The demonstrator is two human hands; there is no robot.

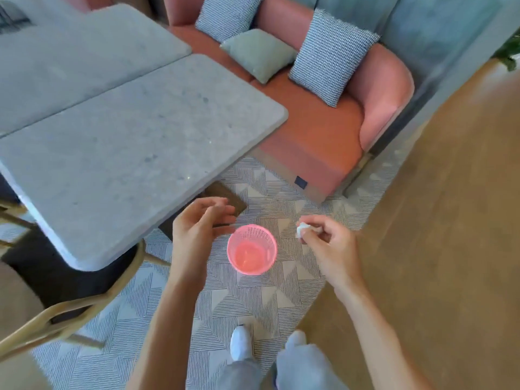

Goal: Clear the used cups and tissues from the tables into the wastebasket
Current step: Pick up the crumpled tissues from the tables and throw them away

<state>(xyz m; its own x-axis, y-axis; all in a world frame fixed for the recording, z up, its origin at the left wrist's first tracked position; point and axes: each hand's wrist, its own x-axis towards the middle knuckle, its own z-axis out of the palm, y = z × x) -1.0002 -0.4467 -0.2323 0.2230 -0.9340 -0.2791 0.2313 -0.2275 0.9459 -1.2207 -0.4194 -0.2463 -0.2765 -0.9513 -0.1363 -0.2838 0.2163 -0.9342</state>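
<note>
1. On the patterned rug [253, 299], near centre, stands a pink mesh wastebasket [252, 249], upright, mouth open to the camera; only its pink bottom shows inside.
2. Right hand [327, 246]: just right of the wastebasket and above it. Thumb and fingers pinch a small crumpled white tissue [302, 228]. The tissue sits right of the basket rim, not over the mouth.
3. Left hand [197, 229]: just left of the wastebasket, fingers loosely spread and slightly curled, holding nothing. Fingertips lie close to the rim; contact cannot be judged.
4. The hands are apart, with the basket between them.
5. Far left: two grey stone-look tables [126, 130], edge to edge.
6. Far right: pink sofa [323, 142] with cushions [332, 56].
</note>
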